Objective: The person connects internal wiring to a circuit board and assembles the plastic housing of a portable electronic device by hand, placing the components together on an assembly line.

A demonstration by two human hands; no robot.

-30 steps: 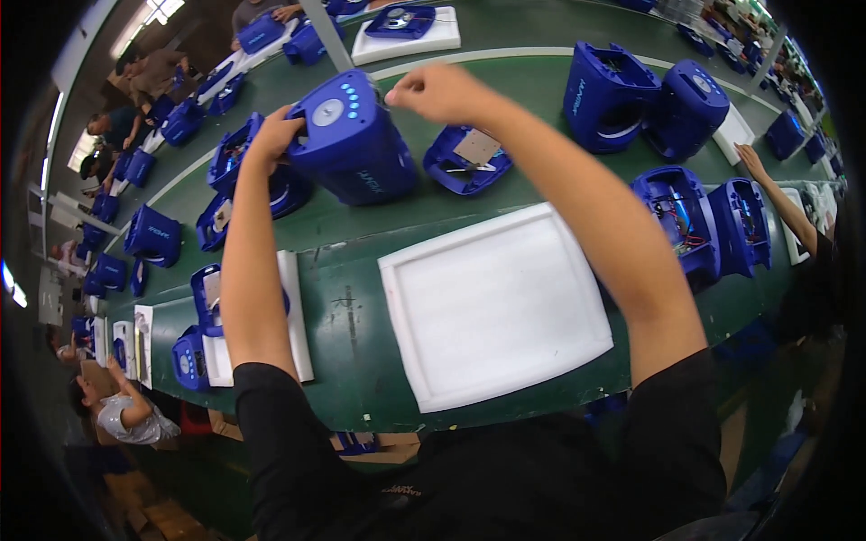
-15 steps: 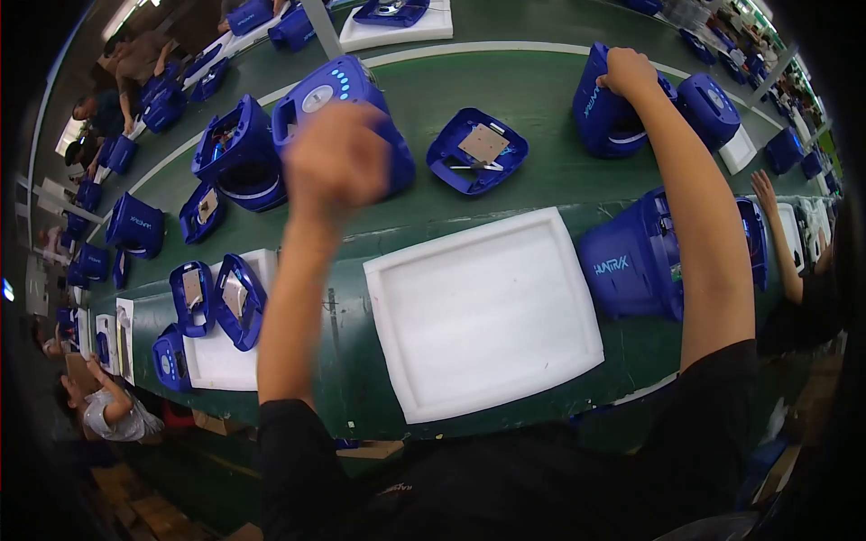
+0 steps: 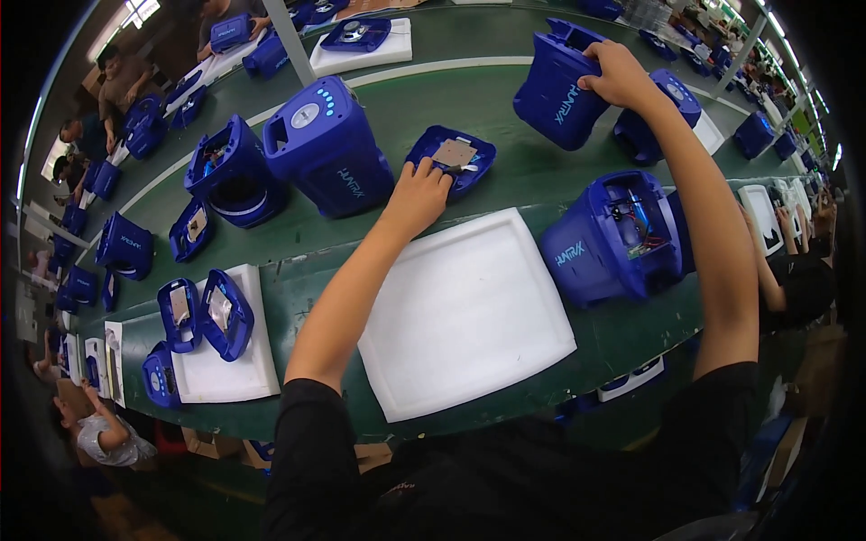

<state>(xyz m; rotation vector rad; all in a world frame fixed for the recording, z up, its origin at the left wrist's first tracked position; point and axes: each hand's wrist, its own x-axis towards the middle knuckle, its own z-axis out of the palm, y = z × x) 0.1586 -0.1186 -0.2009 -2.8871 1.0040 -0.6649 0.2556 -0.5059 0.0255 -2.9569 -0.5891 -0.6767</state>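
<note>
Surroundings, in descending size. Beneath both hands: green work table. Nearer the body than the left hand: white foam tray, shallow, raised at the rim; passes partly under the left forearm. Well to the left of the left hand: second foam tray, with two small blue shells on top. Nearer the body than the right hand, just beside the first tray: open-sided housing, blue; exposes red wiring and a blue cylinder. Just left of and beyond the left hand: upright housing, blue; presents a round dial and a row of lit dots on top; closes off that side. Farther left: open-topped housing, blue. Right of the right hand: dial-topped housing, partly blocked by the right forearm.

Handled items, in descending size. At the right hand: held housing, deep blue, tilted, open at the top, pale lettering on the wall; pinched at the upper right edge between thumb and fingers. Cannot tell whether touching the table. Directly ahead of the left hand: shallow blue cover, inner side up. Fingers bent over the near rim; cannot tell whether pinching. Inside, just beyond the fingertips: tan board, flat, roughly square.
</note>
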